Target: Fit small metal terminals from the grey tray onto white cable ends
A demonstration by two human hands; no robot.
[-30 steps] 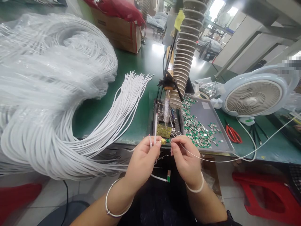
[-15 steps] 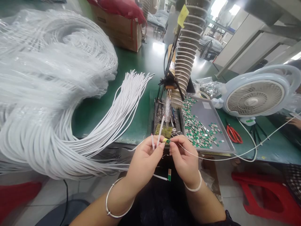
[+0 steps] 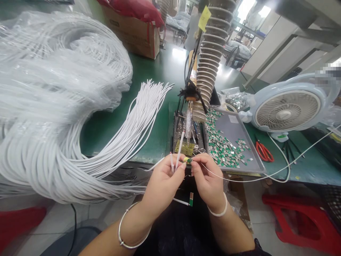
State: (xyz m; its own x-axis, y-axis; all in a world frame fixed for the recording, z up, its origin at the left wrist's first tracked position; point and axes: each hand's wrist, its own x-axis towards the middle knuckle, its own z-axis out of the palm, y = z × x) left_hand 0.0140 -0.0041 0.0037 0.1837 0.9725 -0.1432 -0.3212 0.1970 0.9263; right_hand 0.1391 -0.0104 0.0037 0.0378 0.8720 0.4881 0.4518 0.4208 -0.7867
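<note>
Left hand (image 3: 162, 186) and right hand (image 3: 209, 183) raised, pinching a connector (image 3: 188, 160).

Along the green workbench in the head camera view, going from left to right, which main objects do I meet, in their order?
bagged white cables → soldering iron → metal tray of small green-and-silver parts → red-handled scissors

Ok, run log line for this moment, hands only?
left hand: white cable | right hand: small connector | nearby: soldering iron
</note>
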